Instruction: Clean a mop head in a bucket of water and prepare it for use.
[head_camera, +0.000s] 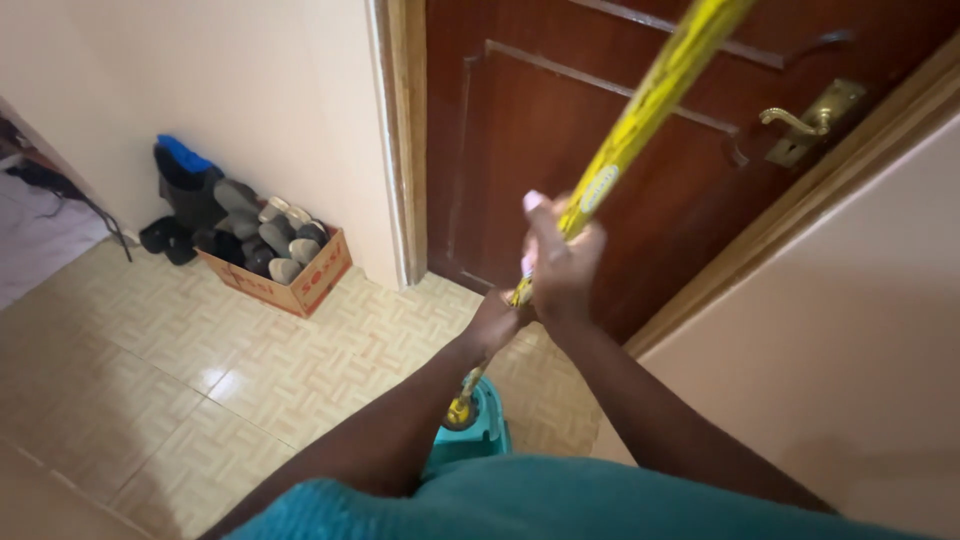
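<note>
A long yellow mop handle (640, 110) slants from the top of the view down to a teal mop bucket (478, 432) on the floor below me. My right hand (562, 258) is closed around the handle higher up. My left hand (493, 322) grips the same handle just below it, close to the bucket. The foot of the handle sits in the bucket's top, and my arms hide the rest of the bucket.
A dark red wooden door (600, 150) with a brass lever handle (810, 120) stands shut right in front. A cardboard box of shoes (280, 260) rests against the cream wall at the left, with a dark boot beside it. The floor is pale patterned tile (200, 380).
</note>
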